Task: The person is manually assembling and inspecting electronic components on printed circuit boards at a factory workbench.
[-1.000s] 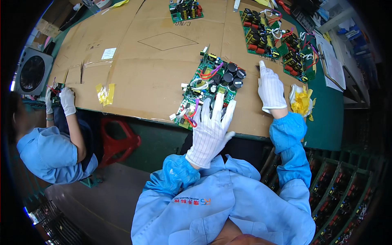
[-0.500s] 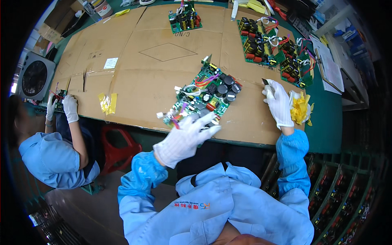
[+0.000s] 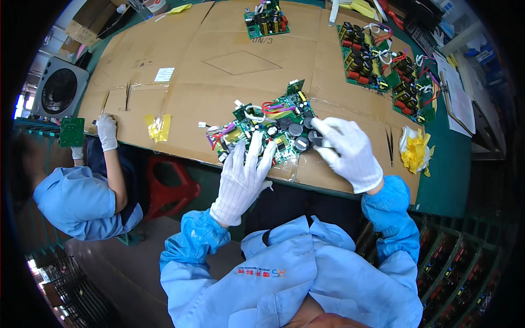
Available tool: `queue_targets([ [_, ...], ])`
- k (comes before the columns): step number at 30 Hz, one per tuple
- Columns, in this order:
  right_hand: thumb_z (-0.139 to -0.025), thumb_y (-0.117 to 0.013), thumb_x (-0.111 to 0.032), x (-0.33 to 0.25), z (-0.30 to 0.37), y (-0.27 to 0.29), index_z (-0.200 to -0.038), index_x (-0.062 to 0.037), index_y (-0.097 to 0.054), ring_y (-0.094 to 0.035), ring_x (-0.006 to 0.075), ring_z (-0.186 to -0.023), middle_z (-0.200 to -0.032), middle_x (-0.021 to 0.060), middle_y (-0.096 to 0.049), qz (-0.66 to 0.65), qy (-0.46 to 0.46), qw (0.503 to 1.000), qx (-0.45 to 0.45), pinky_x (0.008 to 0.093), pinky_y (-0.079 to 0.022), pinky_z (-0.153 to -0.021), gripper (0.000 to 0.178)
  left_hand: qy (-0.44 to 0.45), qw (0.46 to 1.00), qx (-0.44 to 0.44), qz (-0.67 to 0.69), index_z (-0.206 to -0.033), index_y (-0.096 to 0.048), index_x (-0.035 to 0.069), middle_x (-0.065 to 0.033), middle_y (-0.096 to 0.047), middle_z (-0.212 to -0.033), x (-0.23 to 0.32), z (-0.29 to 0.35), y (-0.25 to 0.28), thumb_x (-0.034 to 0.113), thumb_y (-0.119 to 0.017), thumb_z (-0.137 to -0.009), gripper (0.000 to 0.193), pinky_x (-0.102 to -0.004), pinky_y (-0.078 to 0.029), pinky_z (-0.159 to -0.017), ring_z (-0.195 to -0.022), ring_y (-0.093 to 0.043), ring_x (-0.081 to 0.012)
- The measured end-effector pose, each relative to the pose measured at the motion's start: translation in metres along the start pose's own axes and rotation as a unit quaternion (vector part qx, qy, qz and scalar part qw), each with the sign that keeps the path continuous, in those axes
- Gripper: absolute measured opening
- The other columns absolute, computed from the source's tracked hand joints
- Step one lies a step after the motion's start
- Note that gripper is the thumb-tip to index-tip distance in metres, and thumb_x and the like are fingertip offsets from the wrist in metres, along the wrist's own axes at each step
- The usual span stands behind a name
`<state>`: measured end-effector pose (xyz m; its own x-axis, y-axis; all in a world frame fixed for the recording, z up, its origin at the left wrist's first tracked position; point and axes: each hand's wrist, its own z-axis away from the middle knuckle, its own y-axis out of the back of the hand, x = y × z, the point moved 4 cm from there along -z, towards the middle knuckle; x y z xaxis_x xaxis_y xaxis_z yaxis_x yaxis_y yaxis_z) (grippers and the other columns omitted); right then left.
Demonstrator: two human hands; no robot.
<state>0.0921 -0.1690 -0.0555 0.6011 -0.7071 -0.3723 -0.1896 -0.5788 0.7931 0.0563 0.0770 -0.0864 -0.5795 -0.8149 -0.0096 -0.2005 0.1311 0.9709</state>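
A green circuit board (image 3: 268,128) with black round capacitors and coloured wires lies on the cardboard-covered table (image 3: 180,71) in front of me. My left hand (image 3: 243,177), in a white glove, rests flat with fingers spread on the board's near edge. My right hand (image 3: 347,153), also gloved, curls its fingers around the board's right edge by the black capacitors. Both sleeves are light blue.
More green boards lie at the far middle (image 3: 266,21) and far right (image 3: 363,54). Tweezers (image 3: 390,146) and a yellow tape heap (image 3: 415,150) sit right of my right hand. A co-worker (image 3: 82,197) sits left, near a fan (image 3: 57,90) and red stool (image 3: 172,188).
My right hand has come in from the right and closed on the board's right edge. My left hand has moved forward onto the board's near edge. The board has shifted slightly.
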Motion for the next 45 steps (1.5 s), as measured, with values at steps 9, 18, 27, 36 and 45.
queue_targets([
  [9, -0.084, -0.072, -0.009, 0.001, -0.007, 0.0, -0.128, -0.014, -0.07, -0.071, 0.0258, -0.085, -0.1, 0.0079, -0.072, -0.001, 0.043, 0.998, 0.045, 0.0359, -0.057, -0.07, 0.044, -0.075, 0.982, -0.063, 0.16, -0.122, -0.061, 0.011, -0.0201, -0.055, -0.125, -0.028, -0.022, 0.028, 0.026, -0.09, -0.07, 0.062, -0.0448, -0.051, -0.091, -0.11, -0.057, -0.0373],
  [18, -0.101, -0.067, -0.022, 0.026, 0.055, 0.061, -0.144, -0.0055, -0.054, -0.055, 0.0094, -0.097, -0.119, 0.0041, -0.06, -0.303, -0.337, 0.889, 0.064, 0.027, -0.048, -0.091, 0.048, 0.277, 0.455, -0.083, 0.842, -0.119, -0.064, 0.006, -0.0029, -0.07, -0.105, -0.046, -0.067, 0.046, 0.032, -0.059, -0.104, 0.03, -0.0284, -0.057, -0.084, -0.095, -0.069, -0.0118],
  [27, -0.095, -0.063, -0.006, -0.05, 0.064, 0.045, -0.127, -0.0012, -0.064, -0.063, 0.0289, -0.091, -0.101, 0.0116, -0.066, -0.013, -0.102, 0.991, -0.09, 0.0412, -0.053, -0.076, 0.033, 0.3, 0.211, -0.063, 0.928, -0.147, -0.049, 0.004, -0.0158, -0.062, -0.139, -0.009, -0.03, -0.055, 0.056, -0.047, -0.106, 0.067, -0.0444, -0.057, -0.099, -0.12, -0.066, -0.0293],
  [36, -0.095, -0.067, -0.017, -0.075, 0.056, 0.043, -0.144, -0.0037, -0.054, -0.058, 0.0287, -0.08, -0.089, 0.0099, -0.056, 0.024, -0.106, 0.987, -0.122, 0.0397, -0.049, -0.072, 0.052, 0.263, 0.161, -0.016, 0.951, -0.137, -0.058, 0.003, -0.0162, -0.069, -0.127, 0.011, -0.032, -0.064, 0.036, -0.055, -0.105, 0.046, -0.0425, -0.059, -0.095, -0.11, -0.071, -0.0276],
  [45, -0.092, -0.071, -0.023, -0.074, 0.068, 0.044, -0.134, -0.0156, -0.063, -0.062, 0.0194, -0.08, -0.094, 0.0032, -0.059, 0.109, -0.061, 0.975, -0.183, 0.0351, -0.045, -0.062, 0.044, 0.311, 0.304, -0.002, 0.9, -0.131, -0.062, 0.008, -0.0002, -0.066, -0.114, 0.025, -0.034, -0.074, 0.03, -0.056, -0.105, 0.035, -0.0263, -0.053, -0.088, -0.102, -0.065, -0.0079],
])
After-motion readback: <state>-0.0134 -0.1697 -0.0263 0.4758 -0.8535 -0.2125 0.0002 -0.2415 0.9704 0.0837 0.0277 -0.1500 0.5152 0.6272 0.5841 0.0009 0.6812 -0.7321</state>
